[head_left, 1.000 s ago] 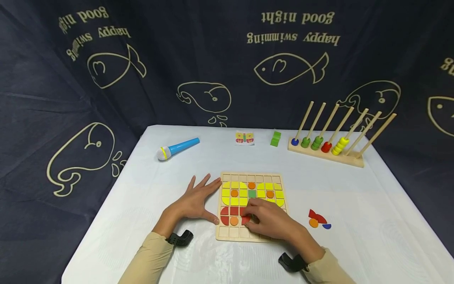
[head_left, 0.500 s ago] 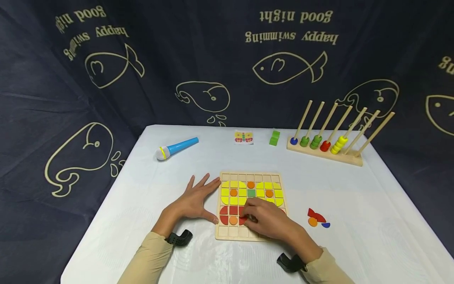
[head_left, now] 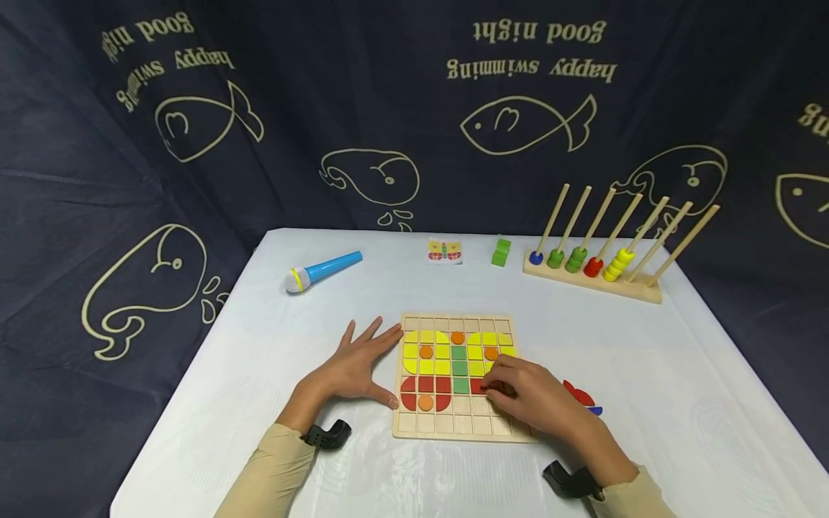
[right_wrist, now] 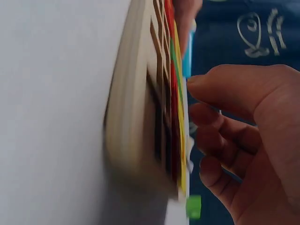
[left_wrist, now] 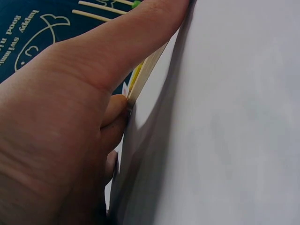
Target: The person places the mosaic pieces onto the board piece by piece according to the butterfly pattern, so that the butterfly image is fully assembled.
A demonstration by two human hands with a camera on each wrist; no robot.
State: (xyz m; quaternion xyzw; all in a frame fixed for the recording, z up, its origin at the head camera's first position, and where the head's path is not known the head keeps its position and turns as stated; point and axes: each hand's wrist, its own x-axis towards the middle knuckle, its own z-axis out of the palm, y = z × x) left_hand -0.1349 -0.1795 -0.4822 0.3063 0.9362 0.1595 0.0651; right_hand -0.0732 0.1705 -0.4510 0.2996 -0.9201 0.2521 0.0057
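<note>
A wooden grid board (head_left: 453,426) lies on the table with a butterfly-like pattern of yellow, red, green and orange pieces. My left hand (head_left: 358,365) rests spread at its left side, thumb and fingertips touching the edge. Over the right half of the board is my right hand (head_left: 534,396), fingers loosely bent near a red tile (head_left: 476,386). In the right wrist view I see no piece between thumb and fingers. A red quarter-round piece (head_left: 443,401) sits in a lower cell beside an orange disc (head_left: 425,402). My right hand hides the board's right-hand cells.
Loose red pieces (head_left: 578,393) and a blue half-round (head_left: 594,411) lie right of the board. Further back are a blue toy microphone (head_left: 333,267), a butterfly picture card (head_left: 445,251), green blocks (head_left: 501,252) and a bead counting rack (head_left: 592,279).
The red quarter-round piece, first pinched in my right hand, now lies in its lower cell. That hand has let go and moved right, uncovering the green squares. My left hand stays put.
</note>
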